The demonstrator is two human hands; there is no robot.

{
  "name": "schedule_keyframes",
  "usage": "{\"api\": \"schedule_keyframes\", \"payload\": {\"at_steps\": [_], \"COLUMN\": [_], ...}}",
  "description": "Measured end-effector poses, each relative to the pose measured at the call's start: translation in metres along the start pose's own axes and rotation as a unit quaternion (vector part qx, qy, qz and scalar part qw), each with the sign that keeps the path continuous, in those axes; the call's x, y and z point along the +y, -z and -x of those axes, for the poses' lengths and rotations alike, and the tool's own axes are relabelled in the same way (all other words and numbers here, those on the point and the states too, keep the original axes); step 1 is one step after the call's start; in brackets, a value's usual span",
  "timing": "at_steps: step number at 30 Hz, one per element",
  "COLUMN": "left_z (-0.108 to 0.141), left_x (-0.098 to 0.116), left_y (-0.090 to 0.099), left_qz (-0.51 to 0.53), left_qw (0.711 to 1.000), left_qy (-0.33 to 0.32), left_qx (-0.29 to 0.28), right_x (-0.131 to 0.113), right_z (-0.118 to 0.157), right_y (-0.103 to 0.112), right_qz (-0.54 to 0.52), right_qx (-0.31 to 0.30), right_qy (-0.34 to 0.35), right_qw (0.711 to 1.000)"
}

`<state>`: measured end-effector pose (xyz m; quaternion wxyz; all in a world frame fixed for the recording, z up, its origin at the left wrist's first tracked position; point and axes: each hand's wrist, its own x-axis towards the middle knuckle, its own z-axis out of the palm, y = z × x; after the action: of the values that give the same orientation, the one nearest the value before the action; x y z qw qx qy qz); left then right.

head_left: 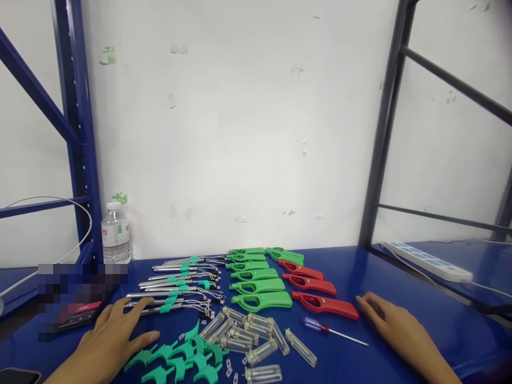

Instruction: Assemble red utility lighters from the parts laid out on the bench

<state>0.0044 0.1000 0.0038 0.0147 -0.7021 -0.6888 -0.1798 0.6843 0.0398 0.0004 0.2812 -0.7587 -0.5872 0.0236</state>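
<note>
My left hand (108, 338) lies palm down with its fingers spread, the fingertips at the near ends of silver lighter tubes (160, 294) with wires and teal pieces on them. In front of it are several teal plastic triggers (184, 352) in a loose pile. Clear plastic fuel tanks (262, 352) lie scattered in the middle. My right hand (396, 328) rests on the table, fingers loosely bent and holding nothing, just right of the red lighter casings (326, 305). Between the hands lies a screwdriver (334, 332) with a clear and red handle. Green lighter casings (262, 301) form a column behind.
A water bottle (116, 234) stands at the back left beside a blue metal post (82, 133). A dark item (82, 314), partly pixelated, lies left, with a phone-like corner (20, 376) nearer. A white power strip (430, 261) lies right, beyond a dark rack post (384, 128).
</note>
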Motion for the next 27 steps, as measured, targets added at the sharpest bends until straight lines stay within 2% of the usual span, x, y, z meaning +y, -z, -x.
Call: {"api": "schedule_keyframes", "payload": {"at_steps": [4,9,14,20,27], "left_z": [-0.001,-0.005,-0.004,-0.006,-0.007], "left_x": [0.001,0.001,0.011,0.023,0.018], "left_y": [0.0,0.008,0.009,-0.001,-0.005], "left_qz": [0.001,0.011,0.009,0.004,0.005], "left_qw": [1.0,0.998,0.998,0.995,0.991], "left_qy": [0.004,-0.012,-0.04,-0.087,-0.124], "left_qx": [-0.021,-0.059,-0.048,-0.04,-0.047], "right_x": [0.0,0.004,0.002,-0.009,-0.011], "right_z": [0.0,-0.001,-0.001,0.001,0.002], "right_y": [0.002,0.001,0.003,0.002,-0.005], "right_qz": [0.001,-0.003,-0.016,-0.061,-0.086], "right_qx": [-0.004,-0.002,0.008,0.026,-0.006], "right_qy": [-0.004,-0.001,0.006,0.065,0.122], "right_qw": [1.0,1.0,1.0,0.996,0.989]}}
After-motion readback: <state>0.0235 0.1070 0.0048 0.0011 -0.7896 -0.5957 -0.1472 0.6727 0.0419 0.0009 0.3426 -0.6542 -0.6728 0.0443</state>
